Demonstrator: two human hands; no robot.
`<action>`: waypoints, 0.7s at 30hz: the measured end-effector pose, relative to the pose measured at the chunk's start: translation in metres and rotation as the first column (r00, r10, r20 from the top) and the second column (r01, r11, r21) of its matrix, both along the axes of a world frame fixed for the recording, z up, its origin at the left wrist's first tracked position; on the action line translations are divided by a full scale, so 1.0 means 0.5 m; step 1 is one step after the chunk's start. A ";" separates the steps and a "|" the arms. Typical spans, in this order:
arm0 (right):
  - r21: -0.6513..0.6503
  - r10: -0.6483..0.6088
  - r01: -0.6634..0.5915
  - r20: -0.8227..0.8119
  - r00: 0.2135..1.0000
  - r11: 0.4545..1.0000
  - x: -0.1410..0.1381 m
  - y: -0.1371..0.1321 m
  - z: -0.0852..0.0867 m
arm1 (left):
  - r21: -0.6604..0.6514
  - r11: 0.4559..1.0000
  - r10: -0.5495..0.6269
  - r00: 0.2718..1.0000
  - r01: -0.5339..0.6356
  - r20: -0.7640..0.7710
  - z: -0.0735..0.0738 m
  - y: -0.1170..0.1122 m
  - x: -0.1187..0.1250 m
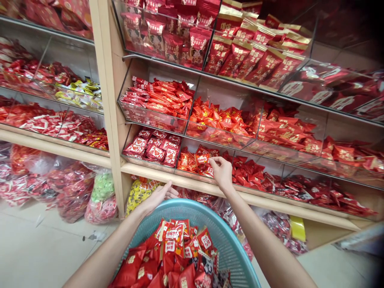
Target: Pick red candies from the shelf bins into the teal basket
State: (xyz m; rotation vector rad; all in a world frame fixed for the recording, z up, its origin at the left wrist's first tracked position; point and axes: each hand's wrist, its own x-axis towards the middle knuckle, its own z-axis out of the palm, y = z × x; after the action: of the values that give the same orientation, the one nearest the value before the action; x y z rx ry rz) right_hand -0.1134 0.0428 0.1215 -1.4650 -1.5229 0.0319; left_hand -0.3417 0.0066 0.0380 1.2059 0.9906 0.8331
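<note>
My right hand reaches into a low clear bin, thumb and fingers pinched at the edge of a small red candy packet with a white label. More red packets lie under and around it. Over the far left rim of a blue-green plastic basket, my left hand holds nothing, its fingers stretched out. Red candy packets are heaped in the basket, some with white labels, gold lettering or black-and-white pictures.
Clear-fronted bins of red-wrapped sweets fill the wooden shelves. The bottom shelf's wooden ledge runs between bins and basket. Bagged sweets stand on the tiled floor beneath, with yellow packets near my left hand.
</note>
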 end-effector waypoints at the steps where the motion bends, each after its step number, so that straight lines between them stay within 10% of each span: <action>1: 0.002 0.062 -0.062 -0.118 0.991 0.998 -0.002 -0.011 -0.002 | -0.004 1.000 0.000 1.000 0.000 0.000 -0.001 0.001 0.000; 8: -0.037 0.278 -0.375 -0.604 0.746 0.926 -0.034 -0.109 -0.029 | -0.019 1.000 0.001 1.000 -0.001 -0.008 0.002 0.000 0.000; 17: -0.077 0.411 -0.497 -0.463 0.785 0.864 -0.005 -0.156 -0.051 | 0.002 1.000 -0.011 1.000 0.011 -0.023 0.001 0.001 -0.001; 21: -0.262 0.521 -0.624 -0.368 0.770 0.737 0.011 -0.167 -0.058 | 0.006 1.000 -0.015 1.000 0.015 -0.026 0.000 0.002 0.001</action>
State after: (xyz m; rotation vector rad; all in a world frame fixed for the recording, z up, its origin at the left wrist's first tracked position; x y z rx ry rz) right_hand -0.1078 -0.0409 0.0923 -1.1325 -1.7442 0.9139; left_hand -0.3415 0.0076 0.0382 1.2308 0.9996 0.8108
